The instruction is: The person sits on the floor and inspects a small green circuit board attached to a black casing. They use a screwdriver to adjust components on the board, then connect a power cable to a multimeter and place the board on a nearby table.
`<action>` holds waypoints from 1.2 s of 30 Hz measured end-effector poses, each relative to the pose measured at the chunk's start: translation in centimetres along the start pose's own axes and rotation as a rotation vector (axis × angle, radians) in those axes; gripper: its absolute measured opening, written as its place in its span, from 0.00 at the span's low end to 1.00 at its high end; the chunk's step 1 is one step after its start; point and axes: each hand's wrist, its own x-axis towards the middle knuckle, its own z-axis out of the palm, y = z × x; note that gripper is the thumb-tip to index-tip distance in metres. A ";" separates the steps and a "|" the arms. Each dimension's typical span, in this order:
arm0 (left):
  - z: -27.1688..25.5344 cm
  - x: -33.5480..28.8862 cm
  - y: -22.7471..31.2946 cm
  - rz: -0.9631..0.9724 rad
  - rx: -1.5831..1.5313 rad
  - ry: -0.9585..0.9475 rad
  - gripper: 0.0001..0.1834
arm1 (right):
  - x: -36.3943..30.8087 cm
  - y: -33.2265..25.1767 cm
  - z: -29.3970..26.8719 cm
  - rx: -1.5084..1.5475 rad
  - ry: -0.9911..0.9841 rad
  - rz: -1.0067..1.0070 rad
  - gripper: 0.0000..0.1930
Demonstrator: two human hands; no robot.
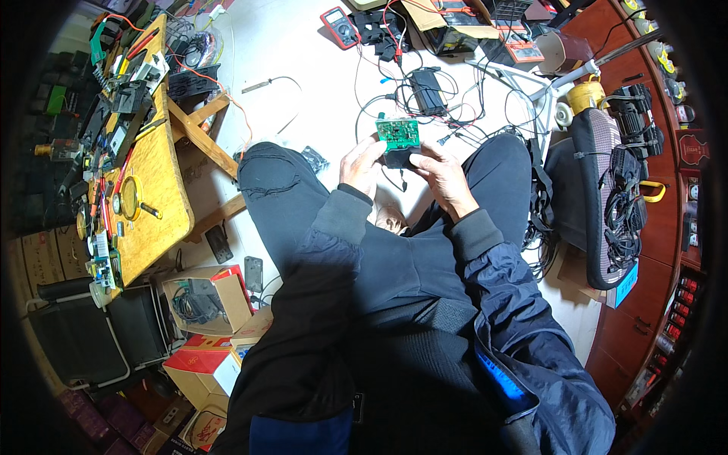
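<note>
A green circuit board (399, 135) with small parts on it is held up between my two hands, above the gap between my knees. My left hand (362, 164) grips its left edge, thumb and fingers closed. My right hand (445, 178) pinches at the lower right, where a black piece (398, 159) shows just under the board. Whether that piece is joined to the board I cannot tell. Beyond the board, a black power adapter (428, 92) lies on the white floor among tangled cables.
To the left stands a yellow wooden workbench (163, 205) crowded with tools and a magnifying glass (131, 199). A red multimeter (340, 28) lies at the far side. Open cardboard boxes (227, 299) sit at lower left. On the right, a chair (595, 167) carries coiled cables beside red-brown cabinets (637, 303).
</note>
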 end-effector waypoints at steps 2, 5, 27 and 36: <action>0.2 0.2 0.5 -0.070 -0.138 -0.009 0.21 | 0.1 0.2 -0.1 0.005 0.005 0.002 0.29; 0.9 0.2 1.4 -0.250 -0.625 0.043 0.23 | 0.1 0.4 -0.2 0.021 0.009 -0.042 0.28; 1.4 0.4 2.6 -0.255 -0.573 0.012 0.24 | 0.1 0.4 -0.3 0.046 -0.029 0.006 0.26; 1.5 0.3 2.6 -0.271 -0.503 0.088 0.24 | -0.3 0.2 0.1 0.015 -0.038 0.104 0.21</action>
